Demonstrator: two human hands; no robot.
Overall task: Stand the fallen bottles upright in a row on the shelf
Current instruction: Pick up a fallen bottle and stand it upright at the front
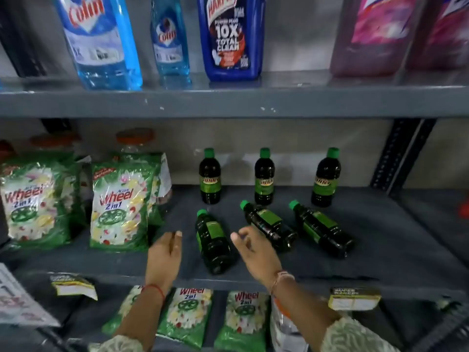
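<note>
**Bottles down: three fallen, three standing**

Hands flank the nearest fallen bottle (214,241) on the grey middle shelf (380,250): the left hand (166,252) just to its left, the right hand (253,247) just to its right, both with fingers loosely spread and gripping nothing, neither touching the bottle yet.

This bottle lies with its green cap pointing to the back and its base near the shelf's front lip. A clumsy grab could roll it off that edge, since a round body lying on its side rolls easily. Swinging it upright could also knock the second fallen bottle (269,227), close on its right, or topple the upright bottle (209,177) directly behind it. The detergent pouch (119,207) to its left stands close enough for an elbow or wrist to nudge.

Count: three dark bottles lie on their sides, including a third (321,231) farthest right of the nearest one. Three more stand upright behind, well spaced. Two detergent pouches stand to the left.
</note>
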